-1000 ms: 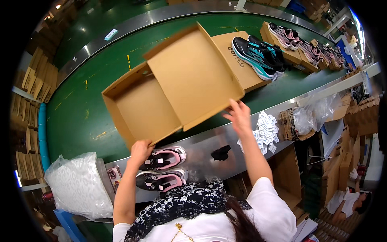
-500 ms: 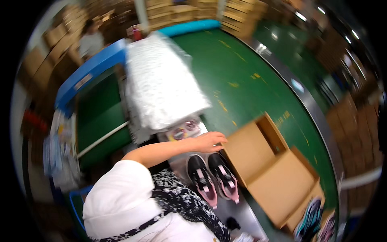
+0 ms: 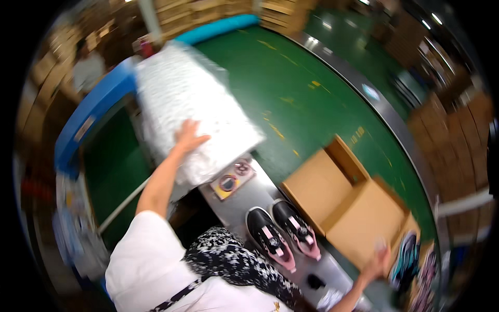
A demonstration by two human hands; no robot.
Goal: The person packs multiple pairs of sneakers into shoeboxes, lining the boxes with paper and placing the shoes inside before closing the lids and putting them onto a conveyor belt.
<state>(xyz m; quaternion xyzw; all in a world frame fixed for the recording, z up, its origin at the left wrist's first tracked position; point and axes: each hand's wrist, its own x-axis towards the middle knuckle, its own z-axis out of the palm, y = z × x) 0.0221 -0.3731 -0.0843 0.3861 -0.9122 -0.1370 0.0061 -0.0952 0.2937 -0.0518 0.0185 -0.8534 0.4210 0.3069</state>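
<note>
My left hand [image 3: 189,138] lies with spread fingers on a stack of white, translucent plastic packing sheets or bags [image 3: 192,104]. My right hand [image 3: 377,264] is at the lower right, over the near edge of an open brown cardboard shoebox [image 3: 358,223]; motion smears its fingers, so whether it holds anything does not show. Between the hands, a pair of black sneakers with pink heels and straps, one left [image 3: 267,236] and one right [image 3: 296,226], stands on a metal table [image 3: 223,208]. The part of the box in view holds no shoes.
A green conveyor belt [image 3: 291,104] runs behind the box. Teal-and-dark shoes [image 3: 404,260] and pinkish shoes [image 3: 425,281] sit right of my right hand. A flat card with round patterns [image 3: 231,179] lies by the plastic stack. A blue machine arch [image 3: 93,114] and another person [image 3: 88,70] are at left.
My left hand has left the shoebox's edge and moved left onto the plastic stack. My right hand has come into view at the lower right. The whole view has shifted slightly.
</note>
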